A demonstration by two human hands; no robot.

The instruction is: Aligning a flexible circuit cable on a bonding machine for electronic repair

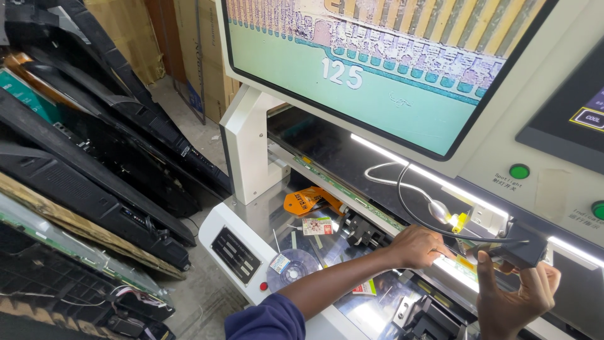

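Observation:
My left hand reaches across the white machine's shiny work surface and rests, fingers curled, on the edge of a long thin panel strip under a bright light bar. What its fingers pinch is hidden. My right hand holds a small black box-shaped device with a black cable looping up from it. A flexible silver gooseneck lamp hangs just above the left hand.
A large monitor shows a magnified view above the bench. Green buttons sit on the white housing. An orange tag, a disc and small cards lie on the surface. Stacked black television panels lean at left.

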